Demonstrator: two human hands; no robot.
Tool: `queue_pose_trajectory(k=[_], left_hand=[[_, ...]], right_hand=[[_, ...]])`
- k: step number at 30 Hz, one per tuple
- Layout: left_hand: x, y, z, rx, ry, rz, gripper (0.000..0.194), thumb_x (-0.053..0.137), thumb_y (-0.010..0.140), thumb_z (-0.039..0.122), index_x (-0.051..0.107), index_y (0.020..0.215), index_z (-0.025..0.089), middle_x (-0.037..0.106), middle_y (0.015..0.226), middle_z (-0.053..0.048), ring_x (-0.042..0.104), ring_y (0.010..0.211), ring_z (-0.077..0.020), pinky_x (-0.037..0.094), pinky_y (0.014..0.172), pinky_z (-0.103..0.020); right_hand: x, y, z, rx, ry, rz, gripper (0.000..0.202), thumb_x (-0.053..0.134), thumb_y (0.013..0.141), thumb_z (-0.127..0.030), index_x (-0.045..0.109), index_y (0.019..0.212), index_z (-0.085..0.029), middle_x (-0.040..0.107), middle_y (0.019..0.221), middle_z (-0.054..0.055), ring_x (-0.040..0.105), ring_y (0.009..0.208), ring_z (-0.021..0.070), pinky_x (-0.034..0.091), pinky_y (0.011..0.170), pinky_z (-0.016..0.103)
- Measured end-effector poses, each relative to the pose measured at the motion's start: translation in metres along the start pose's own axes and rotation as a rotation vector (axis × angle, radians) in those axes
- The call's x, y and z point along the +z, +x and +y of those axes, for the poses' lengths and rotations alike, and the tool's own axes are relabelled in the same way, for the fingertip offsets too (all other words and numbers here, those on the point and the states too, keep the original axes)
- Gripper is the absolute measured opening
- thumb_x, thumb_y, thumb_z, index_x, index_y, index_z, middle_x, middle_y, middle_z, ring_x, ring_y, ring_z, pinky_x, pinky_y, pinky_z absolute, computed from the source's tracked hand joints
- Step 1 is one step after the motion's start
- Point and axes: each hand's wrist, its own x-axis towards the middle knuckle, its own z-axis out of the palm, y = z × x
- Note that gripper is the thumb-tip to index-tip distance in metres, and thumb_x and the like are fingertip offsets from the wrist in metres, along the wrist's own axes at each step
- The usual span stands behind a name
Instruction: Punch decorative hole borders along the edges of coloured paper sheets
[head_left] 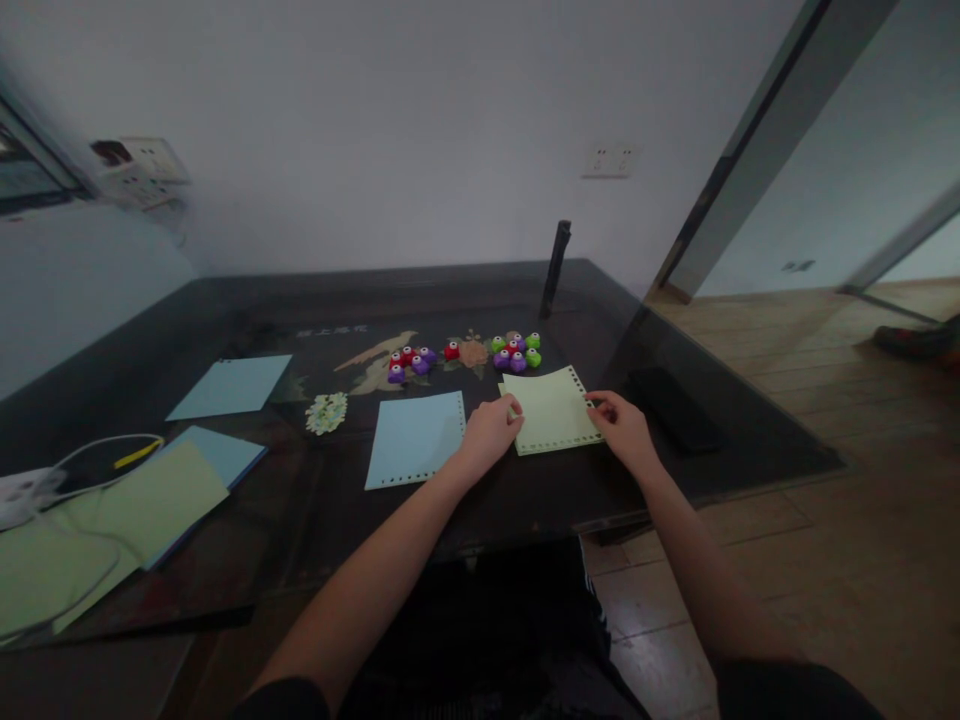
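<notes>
Two or more pale green sheets [547,408] with holes punched along the right and lower edges lie slightly offset on the dark table before me. My left hand [491,435] is closed at their left edge, fingers curled over the paper. At the right edge, my right hand [621,428] pinches the sheets between thumb and fingers near the row of holes. Just left of my left hand is a light blue sheet [416,435], punched along its right and lower edges. Small red, purple and green eyeball-like pieces [516,352] sit behind the green sheets.
More red and purple pieces [409,360] are farther left, near a flower-shaped bundle [326,412]. Another blue sheet [232,385], green sheets [180,490] and a white cable [97,440] occupy the left side. A black upright object [555,268] stands behind; a dark flat object [675,408] lies right.
</notes>
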Motion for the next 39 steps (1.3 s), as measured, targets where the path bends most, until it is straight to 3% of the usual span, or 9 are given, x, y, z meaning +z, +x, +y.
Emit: queue_pose_trajectory(k=[19, 39], left_hand=[[0.0020, -0.0041, 0.0033, -0.006, 0.228, -0.079, 0.023, 0.050, 0.085, 0.026, 0.058, 0.106, 0.021, 0.068, 0.093, -0.007, 0.064, 0.085, -0.0206, 0.046, 0.077, -0.031], [0.0033, -0.0038, 0.0059, -0.018, 0.227, -0.086, 0.022, 0.050, 0.086, 0.026, 0.057, 0.105, 0.021, 0.068, 0.090, -0.009, 0.064, 0.086, -0.0228, 0.046, 0.078, -0.032]], right_hand=[[0.0058, -0.0003, 0.0073, -0.012, -0.155, -0.053, 0.027, 0.050, 0.075, -0.028, 0.066, 0.093, -0.017, 0.056, 0.064, 0.001, 0.051, 0.058, 0.0158, 0.038, 0.059, 0.028], [0.0075, 0.0005, 0.0086, -0.053, -0.218, -0.035, 0.023, 0.051, 0.074, -0.025, 0.067, 0.089, -0.018, 0.055, 0.066, 0.002, 0.051, 0.060, 0.0160, 0.039, 0.061, 0.028]])
